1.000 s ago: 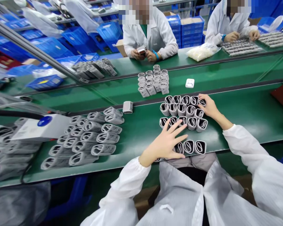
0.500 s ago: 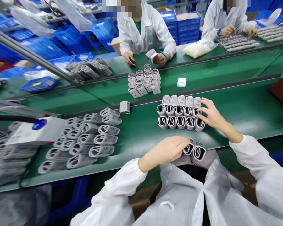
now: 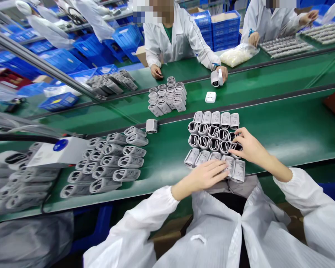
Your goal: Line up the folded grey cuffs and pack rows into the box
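Observation:
Grey rolled fabric cuffs (image 3: pixel 213 139) form a tight block on the green conveyor belt (image 3: pixel 279 139) in front of me. Rear and front rows lie flat with printed labels showing, while the middle rows stand on end with their openings up. My left hand (image 3: pixel 203 175) rests flat across the front row, fingers together and holding nothing. My right hand (image 3: pixel 251 147) curls its fingers around a standing cuff (image 3: pixel 234 143) at the block's right end. The hands hide parts of the nearby cuffs.
Another rows of cuffs (image 3: pixel 111 167) lie left, beside a white device with a blue disc (image 3: pixel 58 147). A co-worker's hand (image 3: pixel 222 74) holds a cuff across the belts. A small white box (image 3: pixel 210 97) and stacked blue crates (image 3: pixel 226 29) stand beyond.
The front row of cuffs now lies flat instead of standing on end. My left hand has moved onto it, and my right hand has shifted down the block's right side.

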Available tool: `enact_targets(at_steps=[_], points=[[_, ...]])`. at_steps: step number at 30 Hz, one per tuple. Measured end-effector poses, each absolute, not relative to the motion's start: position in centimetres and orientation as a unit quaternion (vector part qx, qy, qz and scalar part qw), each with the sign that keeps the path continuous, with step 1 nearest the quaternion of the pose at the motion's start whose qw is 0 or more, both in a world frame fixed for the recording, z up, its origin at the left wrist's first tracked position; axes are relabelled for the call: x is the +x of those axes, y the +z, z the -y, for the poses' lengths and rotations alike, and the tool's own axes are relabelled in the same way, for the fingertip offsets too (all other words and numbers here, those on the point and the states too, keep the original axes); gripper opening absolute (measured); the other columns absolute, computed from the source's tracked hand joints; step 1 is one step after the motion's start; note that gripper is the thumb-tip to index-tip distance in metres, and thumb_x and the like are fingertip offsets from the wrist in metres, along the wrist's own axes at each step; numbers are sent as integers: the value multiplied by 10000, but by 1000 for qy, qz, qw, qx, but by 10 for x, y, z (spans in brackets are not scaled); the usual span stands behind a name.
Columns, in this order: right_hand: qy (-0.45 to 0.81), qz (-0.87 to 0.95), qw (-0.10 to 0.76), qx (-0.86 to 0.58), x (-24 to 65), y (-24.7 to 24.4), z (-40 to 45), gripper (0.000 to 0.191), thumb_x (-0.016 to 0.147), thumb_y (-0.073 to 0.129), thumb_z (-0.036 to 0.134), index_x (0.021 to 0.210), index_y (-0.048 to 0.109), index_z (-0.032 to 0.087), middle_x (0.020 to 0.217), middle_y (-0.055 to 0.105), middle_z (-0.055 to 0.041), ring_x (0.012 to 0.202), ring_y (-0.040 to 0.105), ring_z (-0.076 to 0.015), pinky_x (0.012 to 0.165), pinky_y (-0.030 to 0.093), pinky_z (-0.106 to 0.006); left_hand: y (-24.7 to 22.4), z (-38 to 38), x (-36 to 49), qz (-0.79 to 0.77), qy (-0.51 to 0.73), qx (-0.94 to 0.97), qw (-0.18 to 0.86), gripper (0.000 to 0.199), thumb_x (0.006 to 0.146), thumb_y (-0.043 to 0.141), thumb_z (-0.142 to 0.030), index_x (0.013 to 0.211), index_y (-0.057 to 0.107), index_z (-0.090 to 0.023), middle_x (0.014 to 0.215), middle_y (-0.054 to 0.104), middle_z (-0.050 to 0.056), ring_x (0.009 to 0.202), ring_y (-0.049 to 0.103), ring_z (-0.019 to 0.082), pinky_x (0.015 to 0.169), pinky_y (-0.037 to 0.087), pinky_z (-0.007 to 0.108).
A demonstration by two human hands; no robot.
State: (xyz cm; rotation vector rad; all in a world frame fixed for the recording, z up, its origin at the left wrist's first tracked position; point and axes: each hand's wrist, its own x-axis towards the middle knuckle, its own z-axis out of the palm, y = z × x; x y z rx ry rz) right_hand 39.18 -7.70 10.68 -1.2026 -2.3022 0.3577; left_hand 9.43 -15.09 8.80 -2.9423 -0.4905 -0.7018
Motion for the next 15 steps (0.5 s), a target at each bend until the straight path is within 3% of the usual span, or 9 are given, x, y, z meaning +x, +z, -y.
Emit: enact_targets(at_steps=[3, 7, 9, 12, 15], points=[[112, 860, 253, -429, 388, 111, 78, 278, 955, 955, 309, 1077, 767, 144, 1427, 680, -256, 1162, 795, -383, 975, 748, -580, 67, 173, 97, 180, -206, -962, 15, 486, 1139, 702, -426, 1532, 703, -139, 1656, 741, 222, 1596, 705, 388, 1280, 650, 549], [108, 883, 218, -401, 392, 117, 71, 229, 1018, 876, 349, 1058, 751, 161, 1591, 616, -293, 1171, 798, -398, 1053, 719, -627, 67, 165, 103, 272, -200, -941, 15, 749, 1107, 669, -684, 1699, 622, -226, 1901, 470, 220, 1820, 406, 447, 1471, 355, 693], [126, 889, 208, -389, 398, 117, 63, 217, 1102, 734, 385, 1021, 740, 183, 1648, 604, -281, 1183, 812, -395, 1076, 707, -629, 72, 149, 106, 361, -191, -913, 6, 918, 1072, 656, -790, 1800, 518, -249, 1964, 314, 249, 1854, 290, 516, 1476, 227, 794], [160, 889, 196, -381, 410, 112, 44, 281, 1160, 562, 430, 1040, 727, 236, 1377, 776, -210, 1184, 833, -410, 1009, 710, -609, 76, 130, 108, 406, -168, -898, -8, 964, 1061, 594, -868, 1831, 481, -299, 1956, 350, 229, 1846, 305, 522, 1473, 176, 827], [167, 876, 214, -399, 420, 102, 23, 246, 1087, 664, 525, 1180, 699, 301, 1184, 827, -139, 965, 842, -396, 865, 699, -594, 75, 129, 108, 428, -149, -891, 11, 921, 1095, 553, -843, 1843, 459, -314, 1970, 348, 170, 1875, 255, 467, 1506, 149, 780]])
